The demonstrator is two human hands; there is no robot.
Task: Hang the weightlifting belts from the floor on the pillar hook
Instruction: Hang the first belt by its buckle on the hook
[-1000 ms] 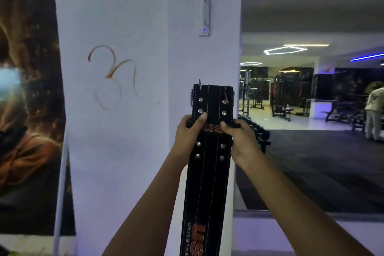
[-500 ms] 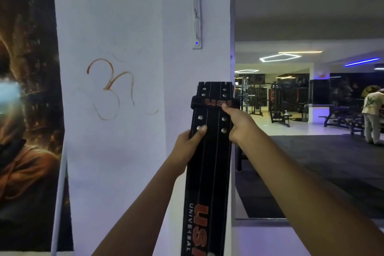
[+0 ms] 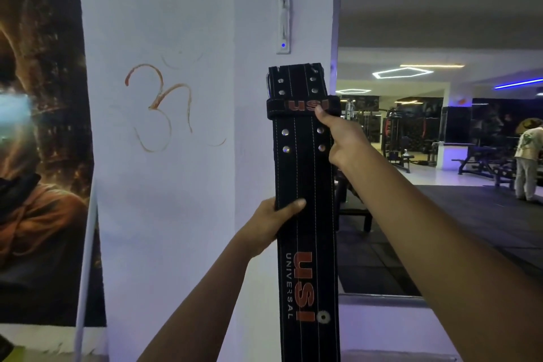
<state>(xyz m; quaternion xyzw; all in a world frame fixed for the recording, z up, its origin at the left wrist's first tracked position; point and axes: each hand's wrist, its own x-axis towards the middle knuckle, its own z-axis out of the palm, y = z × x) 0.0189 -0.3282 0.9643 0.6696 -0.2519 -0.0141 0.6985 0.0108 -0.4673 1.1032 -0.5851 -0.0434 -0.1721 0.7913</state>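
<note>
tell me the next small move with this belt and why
Probably raise the belt a little further toward the hook rack: its buckle end sits just below the rack, the right hand pinches near the loop and the left hand grips lower.

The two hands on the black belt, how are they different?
The left hand grips low on the belt, on its left edge, thumb across the front. The right hand is higher, on the right edge, its thumb pressing the loop that reads USI. The left hand sits below the rivets; the right sits beside them. Both hold the same belt upright against the pillar.
</note>
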